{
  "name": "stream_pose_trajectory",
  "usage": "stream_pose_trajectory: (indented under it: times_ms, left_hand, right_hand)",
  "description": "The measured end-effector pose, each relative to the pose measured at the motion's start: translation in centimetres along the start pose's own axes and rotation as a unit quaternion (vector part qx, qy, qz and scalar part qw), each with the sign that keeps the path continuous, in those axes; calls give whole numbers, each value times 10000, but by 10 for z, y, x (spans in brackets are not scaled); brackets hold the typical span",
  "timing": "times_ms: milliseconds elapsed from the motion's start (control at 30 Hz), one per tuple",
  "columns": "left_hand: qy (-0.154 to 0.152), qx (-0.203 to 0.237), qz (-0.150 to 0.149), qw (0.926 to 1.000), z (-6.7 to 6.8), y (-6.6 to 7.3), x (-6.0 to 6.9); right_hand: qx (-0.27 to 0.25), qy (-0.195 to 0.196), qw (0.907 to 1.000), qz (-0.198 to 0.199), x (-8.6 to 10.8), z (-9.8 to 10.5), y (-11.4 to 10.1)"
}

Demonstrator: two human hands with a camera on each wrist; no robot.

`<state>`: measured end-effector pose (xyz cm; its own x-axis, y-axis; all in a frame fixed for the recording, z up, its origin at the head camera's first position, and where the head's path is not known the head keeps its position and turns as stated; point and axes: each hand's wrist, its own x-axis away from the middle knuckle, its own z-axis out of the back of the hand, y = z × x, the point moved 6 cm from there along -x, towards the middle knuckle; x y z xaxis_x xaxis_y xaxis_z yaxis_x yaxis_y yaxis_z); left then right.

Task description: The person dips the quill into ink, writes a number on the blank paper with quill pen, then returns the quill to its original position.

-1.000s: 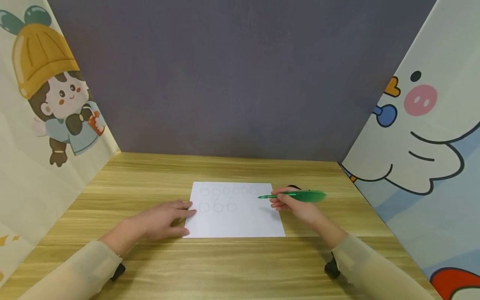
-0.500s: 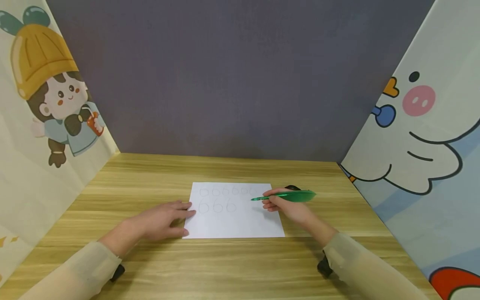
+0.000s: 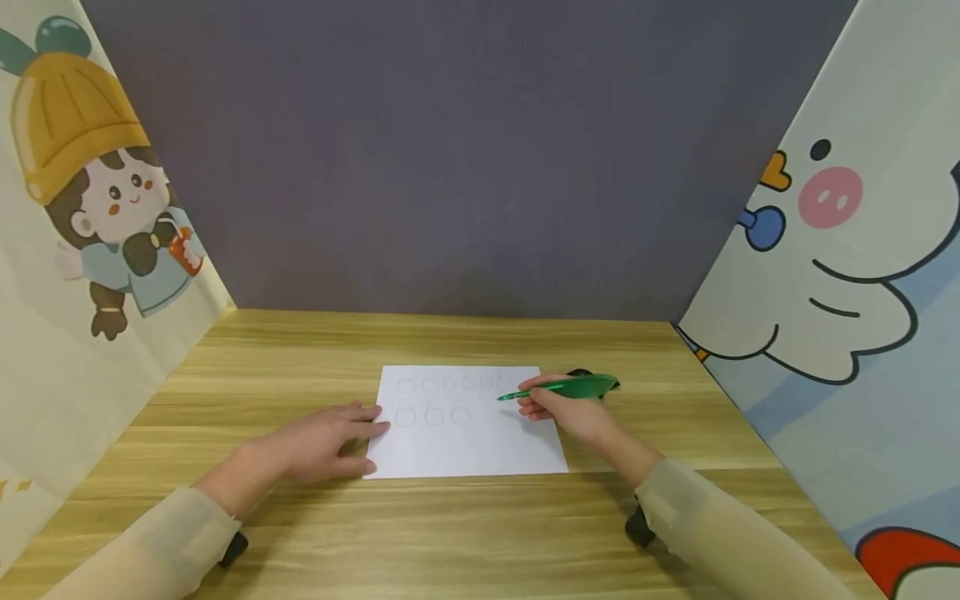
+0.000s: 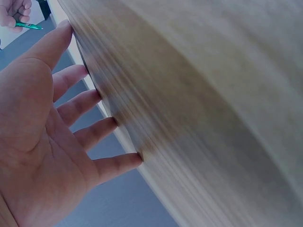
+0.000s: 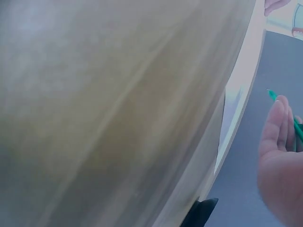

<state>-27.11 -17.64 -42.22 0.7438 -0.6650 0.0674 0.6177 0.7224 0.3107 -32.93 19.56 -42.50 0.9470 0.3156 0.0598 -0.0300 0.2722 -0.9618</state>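
Observation:
A white sheet of paper (image 3: 465, 450) lies on the wooden table, with two rows of faint, rounded marks like 6s. My left hand (image 3: 322, 442) rests at its left edge, fingers spread and fairly straight, fingertips on the paper; the left wrist view shows its palm side (image 4: 57, 137). My right hand (image 3: 566, 410) pinches a green pen (image 3: 570, 387) with a broad feather- or leaf-shaped end. The pen's tip points left above the paper, right of the lower row. From the right wrist view, the right hand (image 5: 279, 165) and pen tip appear raised off the sheet.
Behind the right hand is a partly hidden black object (image 3: 581, 372), also visible as a dark shape (image 5: 201, 213) in the right wrist view. A dark grey panel (image 3: 450, 167) stands at the table's back. Cartoon-printed walls (image 3: 885, 317) flank both sides.
My right hand has moved left over the paper with the pen, bringing the tip closer to the lower row of marks. The left hand has stayed in place. The head view has shifted slightly.

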Motion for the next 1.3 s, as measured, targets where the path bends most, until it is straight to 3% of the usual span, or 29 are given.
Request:
stream_pose_trajectory:
  times_ms: [367, 767, 1300]
  left_hand:
    - [26, 13, 16, 10000, 0, 0, 1]
    - [40, 3, 26, 10000, -1, -1, 1]
    - [53, -16, 0, 10000, 0, 0, 0]
  right_hand:
    - [-333, 66, 9994, 3, -10, -11, 4]
    - [-406, 297, 9983, -282, -17, -23, 3]
    - [-455, 426, 9968, -492, -22, -22, 6]
